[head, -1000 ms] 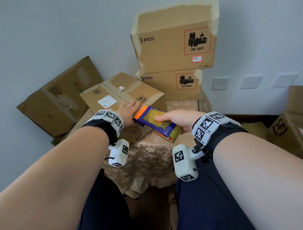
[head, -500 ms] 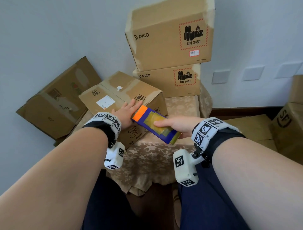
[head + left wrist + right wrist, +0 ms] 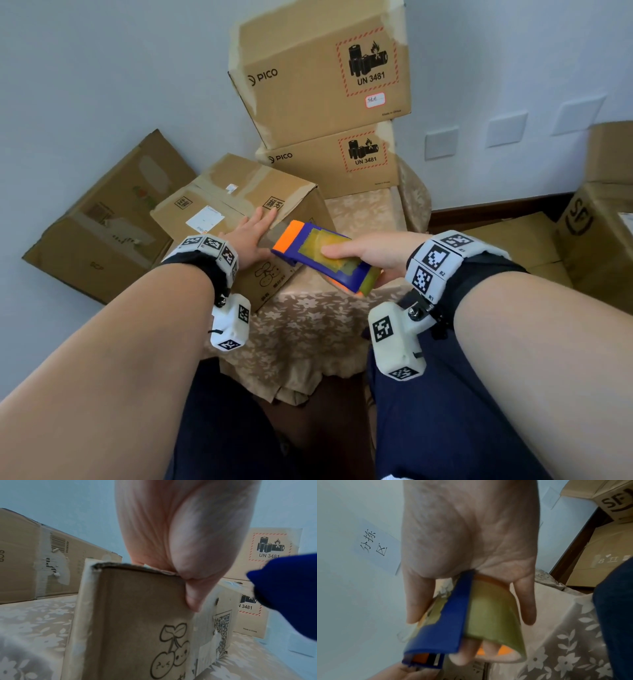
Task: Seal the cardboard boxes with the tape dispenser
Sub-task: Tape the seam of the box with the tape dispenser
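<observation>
Head view: bright, even, soft daylight-like light; wall (image 3: 102, 68) pale blue-grey, no glare. Shadows faint, darkest under counter (image 3: 308, 325) between legs. Strong wide-angle bend: forearms balloon at lower corners, boxes (image 3: 318, 89) lean outward. Centre sharp, printed labels readable.

Left wrist view: cooler blue cast, left hand (image 3: 180, 534) close and soft, dispenser (image 3: 288, 595) blurred at right edge.

Right wrist view: dimmer, right hand (image 3: 471, 534) backlit and greyish, dispenser edges smeared, slight motion blur.

Pale wall (image 3: 102, 68), perhaps blank switch plates (image 3: 442, 141)
</observation>
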Tool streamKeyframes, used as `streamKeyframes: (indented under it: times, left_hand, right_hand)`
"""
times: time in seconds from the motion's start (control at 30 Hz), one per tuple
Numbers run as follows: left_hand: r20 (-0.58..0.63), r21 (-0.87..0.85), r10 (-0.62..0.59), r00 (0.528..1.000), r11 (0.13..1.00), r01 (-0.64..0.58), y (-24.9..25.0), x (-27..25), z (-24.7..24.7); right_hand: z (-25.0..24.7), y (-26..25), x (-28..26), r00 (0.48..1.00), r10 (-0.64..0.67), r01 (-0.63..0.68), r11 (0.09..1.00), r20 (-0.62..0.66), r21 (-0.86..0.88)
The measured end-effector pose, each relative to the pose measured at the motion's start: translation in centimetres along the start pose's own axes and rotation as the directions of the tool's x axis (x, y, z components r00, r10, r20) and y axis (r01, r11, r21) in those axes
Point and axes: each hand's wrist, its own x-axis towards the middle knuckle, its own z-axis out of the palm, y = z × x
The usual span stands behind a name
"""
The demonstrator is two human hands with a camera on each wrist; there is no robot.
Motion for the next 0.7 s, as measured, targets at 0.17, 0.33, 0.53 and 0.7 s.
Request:
streamKeyframes:
  times: [0.17, 0.33, 0.53, 0.7]
  left_hand:
    - [0.016, 0.009, -0.004, 1.000, 1.000, 0.004, 0.2, 0.0, -0.1]
    - [0.012, -0.003, 0.002, 1.000, 1.000, -0.002, -0.1, 0.2, 0.1]
    - [0.003, -0.008, 0.009, 1.000, 1.000, -0.009, -0.2, 0.4, 0.3]
    - [0.001, -0.002, 0.011, 1.000, 1.000, -0.011, -0.3, 0.4, 0.4]
  right_hand:
    - [-0.5, 0.3, -0.5, 1.000, 0.014, -0.015, 0.998, 0.014, 0.058]
    - [-0.6, 0.0, -0.8, 0.999, 0.039, -0.041, 0.996, 0.030, 0.074]
    - [-0.2, -0.2, -1.1, 0.994, 0.040, -0.054, 0.987, 0.097, 0.149]
    - [-0.1, -0.4, -1.9, 0.997, 0.048, -0.056, 0.986, 0.058, 0.155]
